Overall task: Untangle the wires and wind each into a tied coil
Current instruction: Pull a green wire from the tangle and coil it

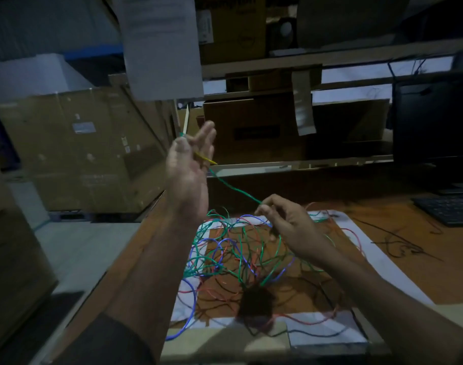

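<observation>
Now, on the left, my left hand [189, 156] is raised high, its thumb and curled fingers pinching the end of the green wire [234, 190], with a yellow bit beside it. The green wire runs taut down to my right hand [285, 222], whose fingertips pinch it just above the tangle [241, 256] on the table [399, 262]. That tangle of green, blue, red and black strands lies on white paper [378, 256]. My worry: pulling harder could cinch a knot where green loops cross the others, or drag the whole heap off the table's left edge. Further right lie a loose black wire [401, 246] and a keyboard [449, 209].
</observation>
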A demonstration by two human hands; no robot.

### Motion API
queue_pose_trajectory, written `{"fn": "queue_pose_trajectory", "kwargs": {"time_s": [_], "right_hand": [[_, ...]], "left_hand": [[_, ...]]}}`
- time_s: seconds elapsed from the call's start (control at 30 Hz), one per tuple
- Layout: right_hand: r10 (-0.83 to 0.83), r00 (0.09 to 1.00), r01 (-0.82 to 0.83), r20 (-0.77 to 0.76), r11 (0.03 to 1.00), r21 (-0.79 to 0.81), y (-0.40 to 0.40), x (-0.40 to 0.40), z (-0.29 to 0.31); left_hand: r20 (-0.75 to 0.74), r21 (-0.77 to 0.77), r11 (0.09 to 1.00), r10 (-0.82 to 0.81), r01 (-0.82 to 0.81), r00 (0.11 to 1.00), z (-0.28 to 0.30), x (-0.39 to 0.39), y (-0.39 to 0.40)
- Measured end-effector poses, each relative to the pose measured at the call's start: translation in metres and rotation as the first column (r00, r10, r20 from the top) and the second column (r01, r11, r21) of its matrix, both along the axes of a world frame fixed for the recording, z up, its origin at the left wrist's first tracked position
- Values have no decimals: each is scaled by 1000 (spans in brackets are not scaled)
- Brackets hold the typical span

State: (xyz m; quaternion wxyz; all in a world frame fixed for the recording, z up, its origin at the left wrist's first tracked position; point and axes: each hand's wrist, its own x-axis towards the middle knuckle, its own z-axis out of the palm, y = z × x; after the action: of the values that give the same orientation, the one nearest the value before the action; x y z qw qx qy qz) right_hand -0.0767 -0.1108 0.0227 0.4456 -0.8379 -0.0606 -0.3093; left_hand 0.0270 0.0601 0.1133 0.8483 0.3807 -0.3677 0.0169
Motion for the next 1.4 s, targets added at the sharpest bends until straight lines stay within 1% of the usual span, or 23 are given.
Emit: {"fn": "queue_pose_trajectory", "kwargs": {"time_s": [0.07, 0.13, 0.2, 0.3, 0.37, 0.4, 0.43, 0.5, 0.57, 0.63, 0.7, 0.77, 0.8, 0.83, 0.93, 1.0, 1.07, 1.13, 1.2, 1.27, 1.3, 1.37, 1.4], "right_hand": [[46, 998, -43, 42, 997, -61, 10, 6, 7], [78, 993, -70, 86, 994, -87, 16, 12, 14], [76, 983, -69, 165, 997, -46, 15, 19, 22], [-38, 957, 40, 286, 999, -1, 2, 32, 34], [-68, 957, 82, 282, 996, -40, -7, 43, 38], [-73, 961, 94, 266, 994, -64, -10, 48, 38], [-79, 964, 103, 253, 991, -83, -10, 52, 38], [-78, 973, 103, 217, 989, -105, -11, 57, 37], [-47, 985, 65, 168, 992, -105, -13, 59, 31], [-34, 993, 48, 117, 992, -116, -17, 63, 21], [4, 1000, -4, 4, 998, -68, -18, 66, 10], [177, 973, -168, -152, 983, 69, -17, 64, 0], [259, 940, -242, -224, 965, 99, -16, 62, -3], [288, 920, -281, -264, 957, 65, -16, 60, -7], [231, 955, -248, -189, 966, -74, -13, 59, -16], [156, 983, -167, -91, 978, -128, -14, 58, -22], [154, 988, -157, -29, 976, -151, -14, 56, -26], [209, 977, -201, 33, 965, -166, -12, 53, -23], [236, 967, -215, 91, 958, -191, -11, 51, -15], [224, 958, -193, 179, 966, -174, -13, 50, -8], [206, 953, -179, 224, 974, -137, -15, 50, -4], [133, 947, -132, 293, 991, -22, -23, 50, 1], [73, 945, -89, 318, 995, 36, -28, 50, 4]], "left_hand": [[204, 248, 934, 211, -259, 956, -19, 9, -8], [361, 431, 821, 223, -374, 906, -38, 14, -12], [342, 536, 775, 165, -336, 925, -51, 16, -11], [134, 585, 800, 66, -133, 989, -62, 12, -5], [-33, 552, 830, -71, 77, 997, -64, 9, -1], [-117, 486, 847, -181, 215, 977, -63, 9, 1], [-190, 405, 846, -294, 347, 937, -62, 9, 3], [-298, 276, 791, -470, 546, 831, -58, 9, 7], [-359, 185, 715, -589, 674, 724, -54, 9, 11], [-369, 98, 686, -647, 721, 667, -47, 10, 16], [-344, 28, 749, -614, 662, 710, -38, 12, 17], [-355, -31, 854, -495, 519, 793, -31, 11, 16], [-368, -73, 891, -442, 449, 818, -28, 12, 15], [-375, -124, 913, -405, 388, 834, -25, 15, 16], [-338, -255, 928, -347, 270, 875, -15, 26, 19], [-310, -239, 952, -261, 191, 914, -8, 33, 18], [-268, -141, 985, -135, 100, 954, -7, 35, 13], [-149, 77, 996, 61, -50, 987, -13, 33, 6], [41, 341, 909, 239, -239, 970, -25, 30, -4], [221, 544, 766, 264, -343, 939, -44, 29, -15], [303, 593, 707, 248, -386, 920, -54, 30, -21], [389, 633, 642, 219, -433, 895, -68, 27, -31], [368, 651, 640, 204, -408, 907, -71, 24, -35]]}}
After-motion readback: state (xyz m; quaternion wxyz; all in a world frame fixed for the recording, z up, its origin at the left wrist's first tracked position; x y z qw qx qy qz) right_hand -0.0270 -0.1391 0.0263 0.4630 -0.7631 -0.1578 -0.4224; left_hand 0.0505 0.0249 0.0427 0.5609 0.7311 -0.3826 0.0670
